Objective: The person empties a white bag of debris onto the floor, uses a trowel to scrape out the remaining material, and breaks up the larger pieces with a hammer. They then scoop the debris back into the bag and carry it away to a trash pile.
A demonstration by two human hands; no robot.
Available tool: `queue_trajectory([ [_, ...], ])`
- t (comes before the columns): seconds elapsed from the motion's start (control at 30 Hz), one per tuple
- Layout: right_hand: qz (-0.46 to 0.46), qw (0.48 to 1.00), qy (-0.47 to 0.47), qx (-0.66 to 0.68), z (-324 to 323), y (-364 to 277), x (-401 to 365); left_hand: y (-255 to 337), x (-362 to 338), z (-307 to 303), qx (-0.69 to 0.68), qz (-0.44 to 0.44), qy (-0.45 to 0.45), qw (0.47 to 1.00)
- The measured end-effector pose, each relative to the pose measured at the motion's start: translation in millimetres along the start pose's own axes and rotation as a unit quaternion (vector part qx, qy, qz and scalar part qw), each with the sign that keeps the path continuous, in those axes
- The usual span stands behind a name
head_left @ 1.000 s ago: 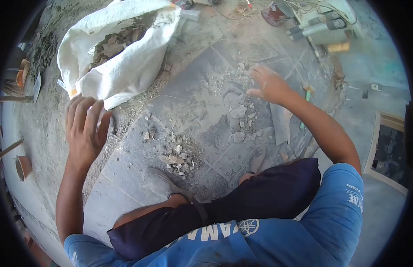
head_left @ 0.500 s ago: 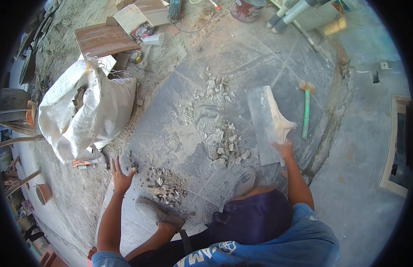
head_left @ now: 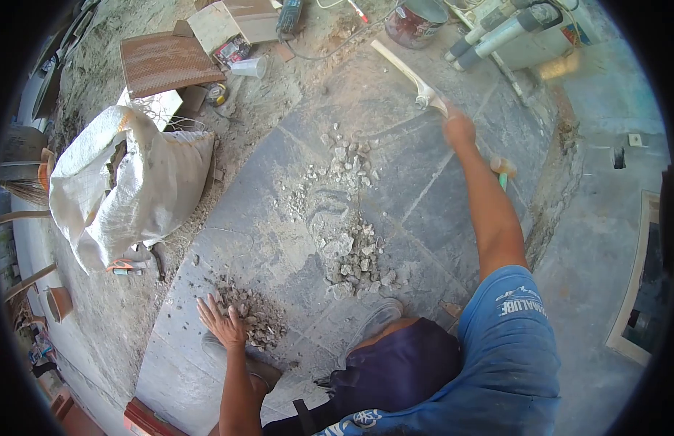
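Note:
My right hand (head_left: pixel 459 129) reaches far forward on the right and is wrapped round the handle of a float (head_left: pixel 409 71), whose long pale wooden edge points up and left. My left hand (head_left: pixel 222 323) holds nothing, its fingers spread beside a heap of dark rubble (head_left: pixel 261 320) and above my shoe. Grey rubble chunks (head_left: pixel 357 251) lie on the dusty tiles in front of me. Partly hidden by my right forearm is a mallet (head_left: pixel 503 166) with a green handle.
A white sack (head_left: pixel 144 185) stands at the left, with orange-handled tools (head_left: pixel 126 267) near its base. A brown corrugated panel (head_left: pixel 166 64), a plastic cup (head_left: pixel 250 67), a bucket (head_left: pixel 415 22) and pipes (head_left: pixel 500 38) lie further back. A raised rough edge (head_left: pixel 558 182) runs along the right.
My right hand has carried the float forward and turned it edge-on, away from its place beside the mallet. My left hand has moved down and right, toward the dark rubble.

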State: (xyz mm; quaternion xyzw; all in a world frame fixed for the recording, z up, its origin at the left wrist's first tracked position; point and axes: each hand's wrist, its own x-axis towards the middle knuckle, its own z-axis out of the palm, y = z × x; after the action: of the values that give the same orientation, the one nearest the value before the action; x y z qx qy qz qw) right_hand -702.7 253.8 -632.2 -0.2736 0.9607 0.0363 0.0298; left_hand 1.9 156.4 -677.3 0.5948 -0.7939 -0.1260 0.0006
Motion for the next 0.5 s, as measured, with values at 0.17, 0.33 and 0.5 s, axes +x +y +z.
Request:
queue_trajectory([
  [0.17, -0.193, 0.979, -0.027, 0.055, -3.2, -69.2, -24.8, -42.9, -30.1, 40.7, -0.102, -0.162, 0.075, 0.979],
  [0.33, -0.426, 0.903, 0.01, 0.052, 10.9, -81.8, -116.0, -19.4, -39.4, 59.0, -0.145, -0.226, 0.111, 0.957],
  [0.5, -0.489, 0.86, -0.125, 0.072, -11.0, -78.3, -206.8, 21.8, -21.3, 45.3, -0.248, -0.118, 0.098, 0.956],
])
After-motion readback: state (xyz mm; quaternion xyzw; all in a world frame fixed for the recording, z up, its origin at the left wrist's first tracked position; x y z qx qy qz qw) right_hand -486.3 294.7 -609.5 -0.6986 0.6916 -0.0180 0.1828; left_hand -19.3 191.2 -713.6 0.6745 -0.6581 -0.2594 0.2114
